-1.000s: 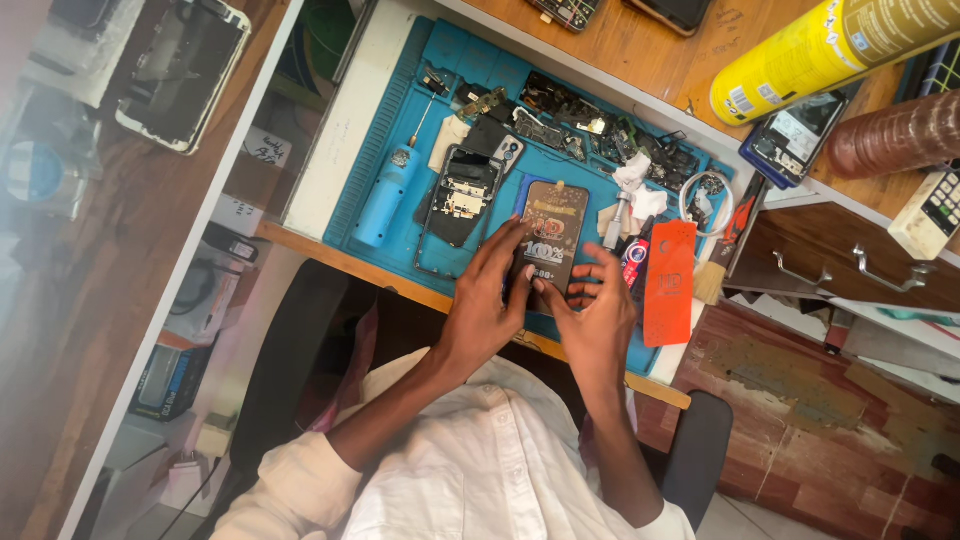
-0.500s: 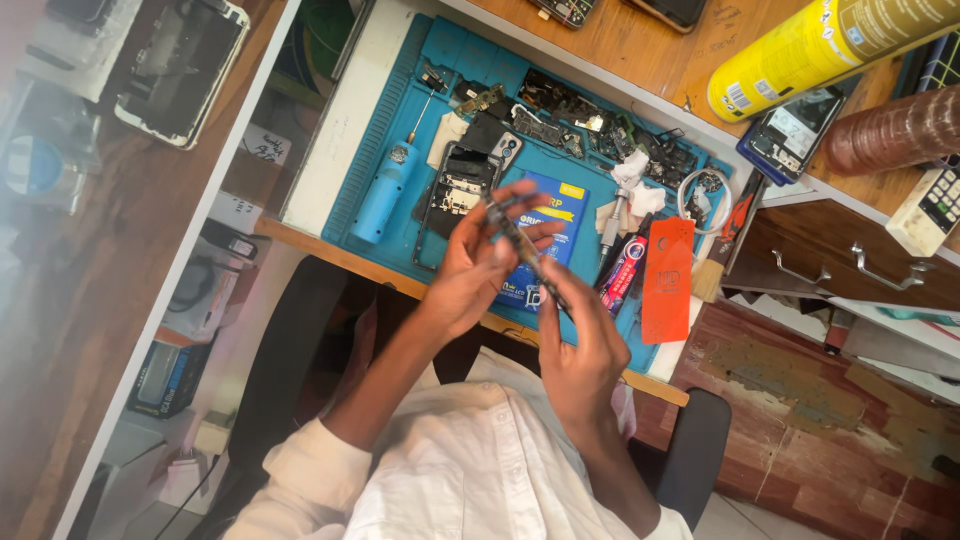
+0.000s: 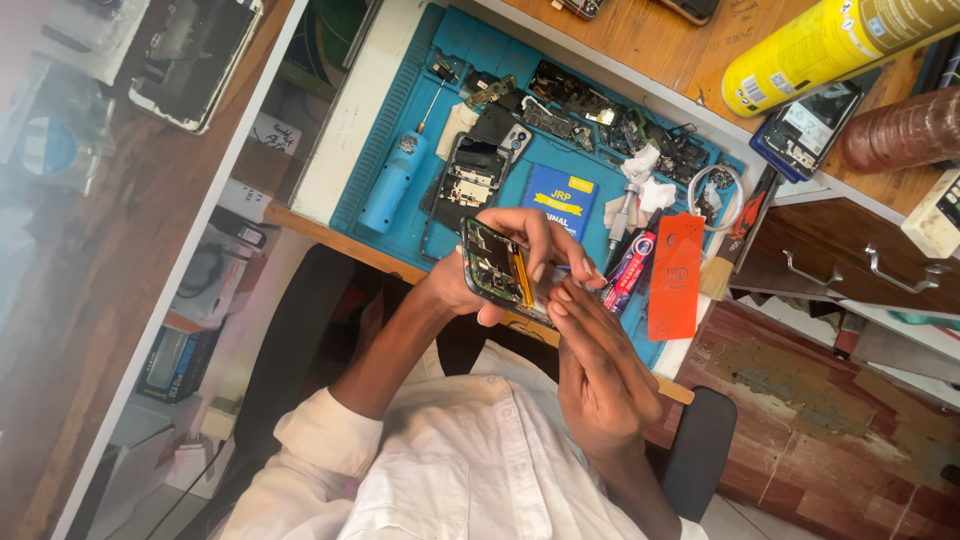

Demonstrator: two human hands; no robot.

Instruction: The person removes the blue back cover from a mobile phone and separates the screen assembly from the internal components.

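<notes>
My left hand holds an opened phone tilted on its edge above the front edge of the desk. The phone's inner boards and an orange strip face me. My right hand comes up from below, and its straight fingertips press on the phone's lower right side. A thin blue sliver shows between the fingertips of both hands; I cannot tell what it is. Both white sleeves are in view at the bottom.
A blue work mat covers the desk, with a blue electric screwdriver, a stripped phone frame, a blue card, an orange-red card and several small parts on it. A yellow can, another phone and wooden drawers are on the right.
The phone lay flat over the mat under both hands. It has been lifted, turned so its insides show, and brought closer to me.
</notes>
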